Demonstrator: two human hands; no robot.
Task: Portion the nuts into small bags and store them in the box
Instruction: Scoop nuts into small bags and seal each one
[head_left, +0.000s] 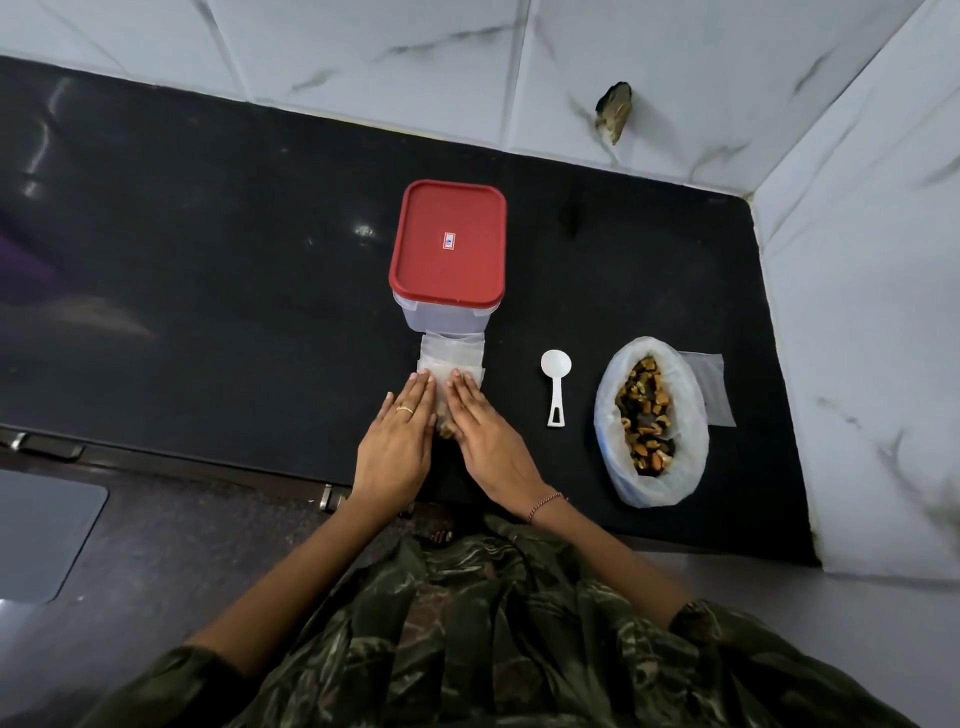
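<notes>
A small clear bag (452, 356) with a few nuts inside lies flat on the black counter (208, 270), just in front of the clear box with a red lid (449, 241). My left hand (397, 441) and my right hand (491, 441) press flat on the bag's near end with straight fingers, side by side. A few nuts show between my palms. To the right, a white scoop (556, 384) lies on the counter. Further right stands a large white plastic bag (608, 415) rolled open, holding mixed nuts (644, 415).
Another empty clear bag (714, 389) lies behind the large nut bag. Marble-tiled walls (857, 312) close the counter at the back and right. A drawer front with a metal handle (332, 499) sits below the counter's near edge.
</notes>
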